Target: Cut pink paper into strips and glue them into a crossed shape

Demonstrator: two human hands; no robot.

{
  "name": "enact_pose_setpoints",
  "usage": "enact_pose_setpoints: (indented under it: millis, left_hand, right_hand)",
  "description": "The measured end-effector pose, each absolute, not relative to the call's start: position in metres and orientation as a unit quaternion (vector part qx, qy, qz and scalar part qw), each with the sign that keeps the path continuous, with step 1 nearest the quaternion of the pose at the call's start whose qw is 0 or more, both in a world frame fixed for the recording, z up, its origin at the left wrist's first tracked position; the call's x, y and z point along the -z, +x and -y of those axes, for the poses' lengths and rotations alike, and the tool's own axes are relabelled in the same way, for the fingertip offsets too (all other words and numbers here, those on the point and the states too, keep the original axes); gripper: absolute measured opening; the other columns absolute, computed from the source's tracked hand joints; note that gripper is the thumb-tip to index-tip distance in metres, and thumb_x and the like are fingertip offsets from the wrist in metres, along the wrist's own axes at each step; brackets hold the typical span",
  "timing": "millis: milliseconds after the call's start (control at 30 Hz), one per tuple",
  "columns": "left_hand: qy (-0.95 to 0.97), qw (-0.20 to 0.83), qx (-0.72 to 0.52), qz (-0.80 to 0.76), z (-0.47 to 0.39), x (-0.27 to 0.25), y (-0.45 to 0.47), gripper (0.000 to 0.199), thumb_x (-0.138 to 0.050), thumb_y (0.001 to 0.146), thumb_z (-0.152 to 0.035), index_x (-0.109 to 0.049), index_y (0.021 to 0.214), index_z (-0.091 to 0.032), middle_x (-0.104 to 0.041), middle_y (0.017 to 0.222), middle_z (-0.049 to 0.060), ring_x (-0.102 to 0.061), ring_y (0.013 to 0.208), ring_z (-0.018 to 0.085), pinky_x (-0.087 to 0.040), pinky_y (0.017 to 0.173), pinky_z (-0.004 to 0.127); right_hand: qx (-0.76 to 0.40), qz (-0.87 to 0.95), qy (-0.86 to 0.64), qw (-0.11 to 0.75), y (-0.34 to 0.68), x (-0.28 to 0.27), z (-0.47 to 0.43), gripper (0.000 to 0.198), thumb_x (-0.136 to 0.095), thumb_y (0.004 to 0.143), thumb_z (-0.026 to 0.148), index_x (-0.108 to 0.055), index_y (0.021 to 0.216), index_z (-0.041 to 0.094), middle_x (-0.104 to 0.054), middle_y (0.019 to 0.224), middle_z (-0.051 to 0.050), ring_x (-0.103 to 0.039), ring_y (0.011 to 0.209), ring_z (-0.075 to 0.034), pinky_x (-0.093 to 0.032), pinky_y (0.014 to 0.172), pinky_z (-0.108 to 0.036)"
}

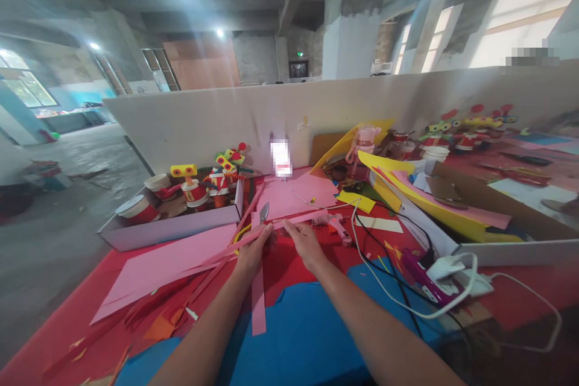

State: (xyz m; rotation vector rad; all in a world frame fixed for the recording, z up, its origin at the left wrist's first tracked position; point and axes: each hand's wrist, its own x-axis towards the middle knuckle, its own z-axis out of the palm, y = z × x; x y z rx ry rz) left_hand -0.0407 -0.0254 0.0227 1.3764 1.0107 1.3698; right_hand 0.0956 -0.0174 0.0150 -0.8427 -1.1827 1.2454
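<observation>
Pink paper strip [277, 225], long and narrow, held up just left of the pink glue gun [335, 227]. Left hand [251, 251]: fingers closed on the strip, farther from the glue gun. Right hand [308, 246]: thumb and fingertips pinching the strip, near the glue gun. Scissors [265, 211], yellow-handled, left of the glue gun; whether gripped, cannot tell. Yellow paper piece [357, 201], just beyond the glue gun. Open box [181, 230] of cup figures [195, 194], well left of the glue gun.
</observation>
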Motion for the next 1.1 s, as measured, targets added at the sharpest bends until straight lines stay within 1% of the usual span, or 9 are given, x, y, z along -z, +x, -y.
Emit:
enact_pose_setpoints:
  millis: [67, 267, 467, 633, 700, 833, 900, 967, 1100]
  left_hand:
    - [0.550, 0.463, -0.567, -0.403, 0.023, -0.025, -0.045, 0.038, -0.066, 0.082, -0.047, -0.063, 0.061, -0.015, -0.057, 0.056, 0.002, -0.050, 0.051, 0.011, -0.038, 0.050, 0.024]
    - [0.515, 0.479, -0.572, -0.421, 0.023, -0.035, -0.053, 0.033, -0.071, 0.078, -0.045, -0.068, 0.065, -0.015, -0.059, 0.056, 0.003, -0.051, 0.050, 0.011, -0.038, 0.048, 0.022]
    - [0.493, 0.473, -0.577, -0.447, 0.026, -0.043, -0.057, 0.030, -0.074, 0.074, -0.042, -0.068, 0.063, -0.015, -0.060, 0.053, 0.003, -0.049, 0.046, 0.010, -0.034, 0.041, 0.020]
    - [0.458, 0.481, -0.595, -0.452, 0.021, -0.037, -0.064, 0.034, -0.072, 0.075, -0.046, -0.066, 0.065, -0.014, -0.061, 0.056, 0.003, -0.051, 0.047, 0.010, -0.034, 0.041, 0.019]
    - [0.453, 0.486, -0.608, -0.435, 0.020, -0.034, -0.063, 0.034, -0.070, 0.077, -0.047, -0.067, 0.068, -0.014, -0.062, 0.058, 0.002, -0.053, 0.050, 0.010, -0.038, 0.044, 0.019]
    - [0.491, 0.518, -0.583, -0.388, 0.022, -0.028, -0.052, 0.035, -0.071, 0.077, -0.047, -0.065, 0.064, -0.015, -0.059, 0.055, 0.002, -0.051, 0.047, 0.010, -0.038, 0.046, 0.021]
    - [0.518, 0.532, -0.554, -0.377, 0.025, -0.025, -0.046, 0.037, -0.072, 0.076, -0.047, -0.063, 0.060, -0.015, -0.059, 0.053, 0.002, -0.051, 0.046, 0.010, -0.036, 0.044, 0.022]
    - [0.535, 0.534, -0.536, -0.376, 0.027, -0.024, -0.041, 0.037, -0.073, 0.075, -0.047, -0.065, 0.061, -0.014, -0.059, 0.054, 0.003, -0.052, 0.047, 0.011, -0.036, 0.044, 0.022]
    - [0.499, 0.528, -0.561, -0.397, 0.028, -0.024, -0.040, 0.038, -0.075, 0.072, -0.049, -0.065, 0.059, -0.014, -0.059, 0.053, 0.002, -0.051, 0.046, 0.010, -0.036, 0.044, 0.022]
  right_hand:
    - [-0.489, 0.480, -0.413, 0.599, 0.103, -0.011, 0.010, 0.058, -0.058, 0.071, 0.074, -0.066, 0.061, 0.017, -0.065, 0.060, -0.003, -0.062, 0.070, -0.022, -0.049, 0.070, -0.033]
    - [-0.408, 0.488, -0.457, 0.622, 0.124, -0.008, -0.003, 0.056, -0.054, 0.076, 0.072, -0.062, 0.061, 0.019, -0.065, 0.062, -0.004, -0.061, 0.068, -0.021, -0.048, 0.068, -0.033]
    - [-0.391, 0.477, -0.440, 0.653, 0.133, -0.012, -0.006, 0.051, -0.054, 0.079, 0.067, -0.062, 0.063, 0.019, -0.065, 0.064, -0.004, -0.061, 0.069, -0.020, -0.050, 0.069, -0.031]
    - [-0.395, 0.381, -0.445, 0.708, 0.140, -0.017, -0.005, 0.051, -0.048, 0.083, 0.065, -0.068, 0.089, 0.018, -0.068, 0.073, -0.004, -0.062, 0.068, -0.018, -0.050, 0.062, -0.028]
    - [-0.412, 0.392, -0.441, 0.694, 0.134, -0.017, -0.001, 0.053, -0.046, 0.084, 0.066, -0.067, 0.097, 0.019, -0.069, 0.078, -0.005, -0.062, 0.067, -0.017, -0.048, 0.060, -0.027]
    - [-0.451, 0.587, -0.383, 0.553, 0.107, -0.014, 0.012, 0.043, -0.066, 0.073, 0.063, -0.064, 0.073, 0.020, -0.064, 0.065, 0.000, -0.056, 0.060, -0.016, -0.045, 0.058, -0.026]
    - [-0.456, 0.627, -0.361, 0.518, 0.097, -0.014, 0.019, 0.049, -0.052, 0.083, 0.065, -0.059, 0.063, 0.021, -0.059, 0.058, 0.001, -0.053, 0.057, -0.015, -0.044, 0.058, -0.027]
    - [-0.430, 0.643, -0.349, 0.529, 0.095, -0.015, 0.022, 0.051, -0.043, 0.088, 0.065, -0.055, 0.062, 0.023, -0.057, 0.058, 0.001, -0.051, 0.058, -0.016, -0.044, 0.060, -0.027]
    - [-0.352, 0.656, -0.370, 0.556, 0.105, -0.015, 0.022, 0.050, -0.044, 0.088, 0.065, -0.050, 0.061, 0.024, -0.051, 0.059, 0.001, -0.048, 0.060, -0.016, -0.044, 0.061, -0.028]
